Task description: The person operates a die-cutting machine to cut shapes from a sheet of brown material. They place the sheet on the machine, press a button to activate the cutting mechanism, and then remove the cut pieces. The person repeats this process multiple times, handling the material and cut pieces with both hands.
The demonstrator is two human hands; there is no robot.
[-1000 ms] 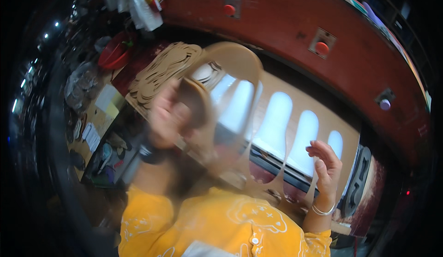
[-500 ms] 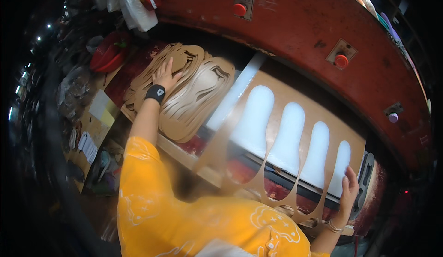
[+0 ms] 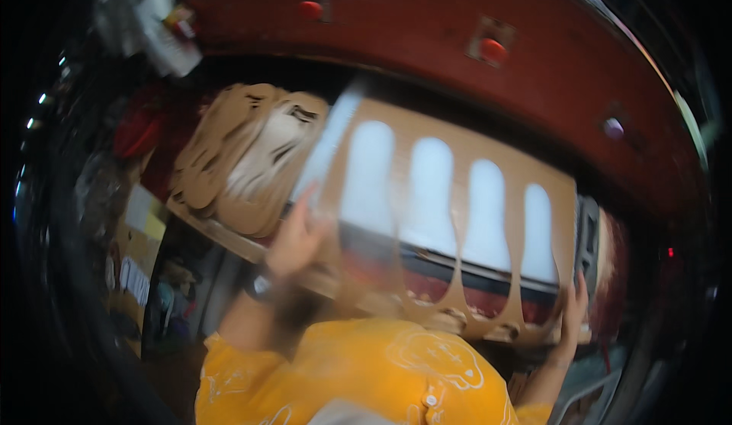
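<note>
Beyond both hands curves the big red machine housing (image 3: pixel 473 82), with round red buttons (image 3: pixel 493 49) set into it above the right hand's side. Below it, spanning from one hand to the other, lies a brown cardboard sheet (image 3: pixel 450 219) with four tall rounded cut-outs punched through it, pale surface showing through the holes. Just beyond and to the left of the left hand sits a stack of cut cardboard shapes (image 3: pixel 244 158), fanned and overlapping on the bench (image 3: pixel 221 234) edge.

The left hand (image 3: pixel 296 236) is up at the near-left corner of the sheet, fingers spread loosely and curled onto its edge; the blur is heavy here, so it seems to be gripping rather than just resting, but I cannot be sure. A dark wristband (image 3: pixel 263 288) sits on that wrist. The right hand (image 3: pixel 573 310) is at the sheet's far right edge, fingers open and pressed flat against the cardboard, steadying it from the side.

Left of the left hand, down beside the bench, is a cluttered heap of papers and boxes (image 3: pixel 137 226), too smeared to sort out.
</note>
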